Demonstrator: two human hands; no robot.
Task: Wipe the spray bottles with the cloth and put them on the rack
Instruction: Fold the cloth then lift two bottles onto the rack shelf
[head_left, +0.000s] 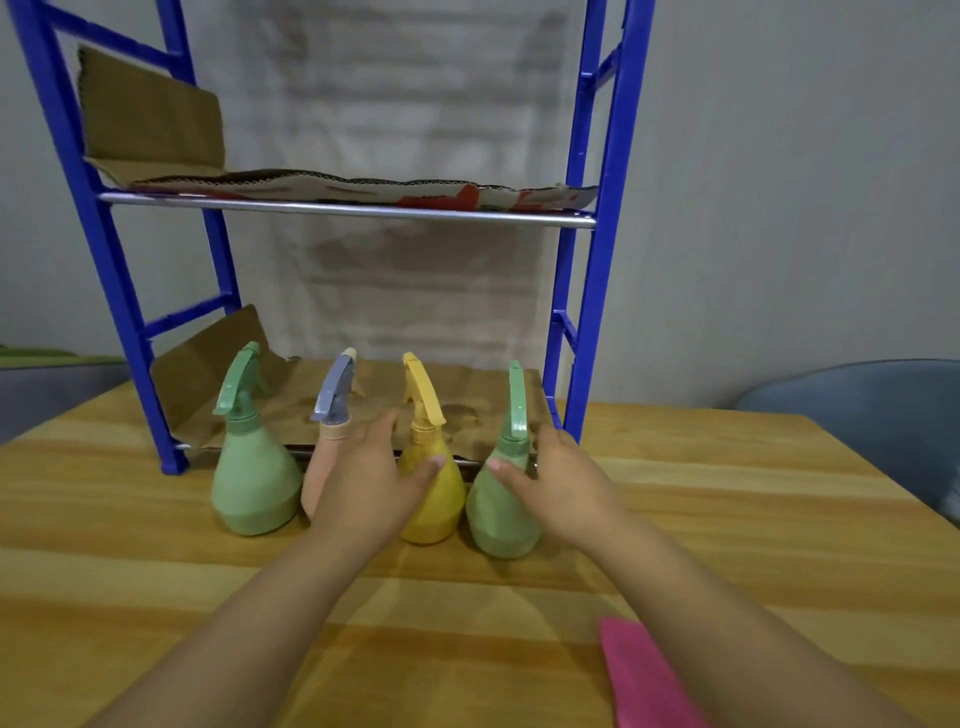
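Pink cloth (644, 675) cut by bottom edge, pink bottle (318, 478) half-hidden

no legible text, red print on cardboard (467, 195) unreadable
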